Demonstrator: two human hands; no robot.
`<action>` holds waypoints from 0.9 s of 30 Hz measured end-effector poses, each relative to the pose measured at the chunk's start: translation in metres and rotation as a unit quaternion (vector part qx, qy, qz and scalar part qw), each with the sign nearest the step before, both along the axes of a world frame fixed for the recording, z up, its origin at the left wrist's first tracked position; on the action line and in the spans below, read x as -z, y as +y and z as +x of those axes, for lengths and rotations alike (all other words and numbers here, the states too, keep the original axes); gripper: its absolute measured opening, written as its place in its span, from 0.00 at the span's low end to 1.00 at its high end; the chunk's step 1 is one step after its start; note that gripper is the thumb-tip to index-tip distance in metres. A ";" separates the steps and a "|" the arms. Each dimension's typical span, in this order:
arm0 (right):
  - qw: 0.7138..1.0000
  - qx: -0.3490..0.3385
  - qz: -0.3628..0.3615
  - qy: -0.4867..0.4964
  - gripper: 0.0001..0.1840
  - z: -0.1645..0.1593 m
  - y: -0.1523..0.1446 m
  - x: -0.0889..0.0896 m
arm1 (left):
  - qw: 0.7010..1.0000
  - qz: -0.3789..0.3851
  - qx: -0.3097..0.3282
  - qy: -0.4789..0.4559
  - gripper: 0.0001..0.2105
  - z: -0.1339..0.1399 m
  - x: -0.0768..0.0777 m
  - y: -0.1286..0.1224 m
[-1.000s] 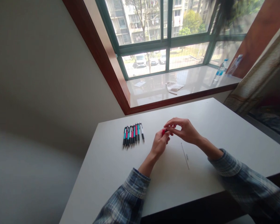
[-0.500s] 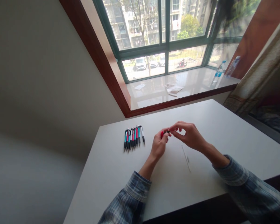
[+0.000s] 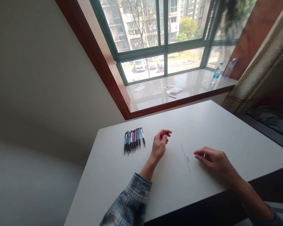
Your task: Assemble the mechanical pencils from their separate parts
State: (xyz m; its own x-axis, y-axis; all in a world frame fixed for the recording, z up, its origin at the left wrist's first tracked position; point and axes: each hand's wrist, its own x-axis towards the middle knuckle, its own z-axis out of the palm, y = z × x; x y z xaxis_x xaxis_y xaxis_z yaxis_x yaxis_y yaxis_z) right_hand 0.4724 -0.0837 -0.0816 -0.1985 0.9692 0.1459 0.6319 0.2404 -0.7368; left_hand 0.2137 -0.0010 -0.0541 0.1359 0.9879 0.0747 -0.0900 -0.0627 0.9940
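Observation:
My left hand (image 3: 159,147) is closed around a pen barrel (image 3: 161,135) with a red end and a black part, tilted between thumb and fingers. A small bright tip shows by the fingertips; much of the barrel is hidden by the hand. Low over the table on the right is my right hand (image 3: 211,158), fingers loosely bent, thumb and forefinger slightly apart, nothing visible between them. Between the hands a thin white pen refill (image 3: 185,158) lies on the white table (image 3: 169,188). Close beside the refill is a tiny grey spring (image 3: 188,159), nearest to the right fingertips.
Several click pens (image 3: 133,140) in blue, red and white with black grips lie in a row at the left. Beyond the table, the window sill holds a crumpled cloth (image 3: 173,91), a paper (image 3: 139,88) and a water bottle (image 3: 217,72). A curtain (image 3: 246,81) hangs at right.
My right hand has left the pen barrel and moved down and right, near the refill and spring. My left hand keeps the barrel. The view has shifted slightly.

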 end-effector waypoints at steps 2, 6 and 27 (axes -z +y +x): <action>0.999 -0.036 0.014 -0.024 0.13 0.004 0.003 -0.004 | 1.000 -0.004 0.003 0.002 0.10 0.001 0.000 0.000; 0.993 -0.099 0.038 -0.053 0.11 0.001 0.010 -0.014 | 1.000 -0.012 0.008 0.007 0.11 0.001 -0.001 -0.001; 0.988 -0.105 0.023 -0.115 0.09 -0.027 0.017 -0.032 | 1.000 -0.022 0.014 0.013 0.12 -0.001 -0.005 0.001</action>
